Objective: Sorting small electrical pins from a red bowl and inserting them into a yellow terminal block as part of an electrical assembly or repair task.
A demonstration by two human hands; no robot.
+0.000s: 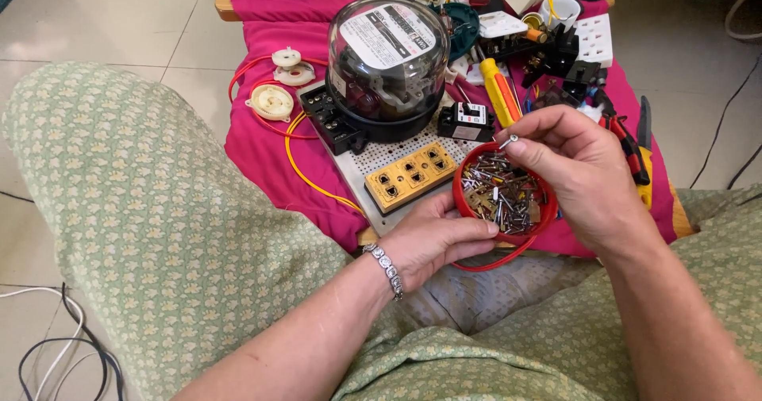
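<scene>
My left hand (pixel 435 238) grips the near rim of a round red lid (pixel 470 211) filled with several small screws and metal bits (pixel 502 196). My right hand (pixel 575 172) hovers over the lid's right side, pinching one small silver screw (pixel 509 141) between thumb and forefinger just above the pile. A silver bracelet (pixel 386 268) sits on my left wrist. Both hands are above the front edge of a low table draped in pink cloth (pixel 262 143).
A glass-domed electric meter (pixel 386 60) and a yellow socket strip (pixel 410 175) sit on a white perforated board (pixel 361 172). A yellow screwdriver (pixel 500 92), pliers (pixel 631 151), white sockets (pixel 594 40), red and yellow wires and ceiling roses (pixel 271 101) lie around. Cables (pixel 55 345) cross the floor at left.
</scene>
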